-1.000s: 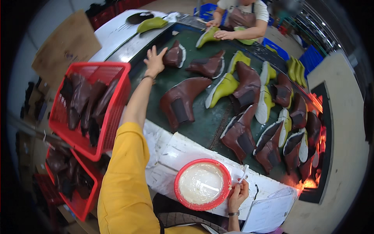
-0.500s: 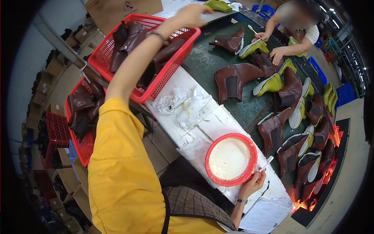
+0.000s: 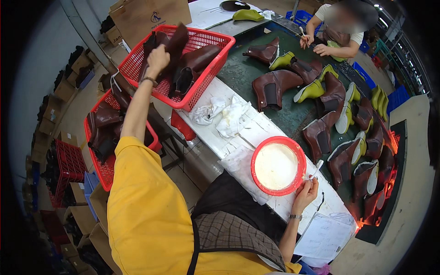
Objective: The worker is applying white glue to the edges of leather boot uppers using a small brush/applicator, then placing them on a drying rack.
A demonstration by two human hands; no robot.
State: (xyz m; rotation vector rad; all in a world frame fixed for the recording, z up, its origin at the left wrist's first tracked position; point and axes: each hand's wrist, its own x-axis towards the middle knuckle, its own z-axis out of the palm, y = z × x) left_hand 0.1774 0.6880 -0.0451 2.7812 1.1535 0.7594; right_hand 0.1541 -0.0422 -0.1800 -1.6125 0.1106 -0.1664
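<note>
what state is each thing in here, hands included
Left hand: closed on a tilted brown boot
Right hand: holding a slim white tool
Upper red basket: uncovered, holding boots
Lower red basket: uncovered, holding boots
Red bowl: uncovered, containing cream-coloured paste
Rags: crumpled
Dark green surface: bearing boots and lime-green shoe forms
Papers: uncovered
End opening: glowing orange

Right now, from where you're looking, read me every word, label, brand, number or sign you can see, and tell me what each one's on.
Big box: dark logo with print below; I won't copy brand wording.
Small box: a few letters, not copied.
Paper: writing, too small to read.
Left-hand boxes: small labels, unreadable.
Bowl, brush, boots: no text I can make out.
</note>
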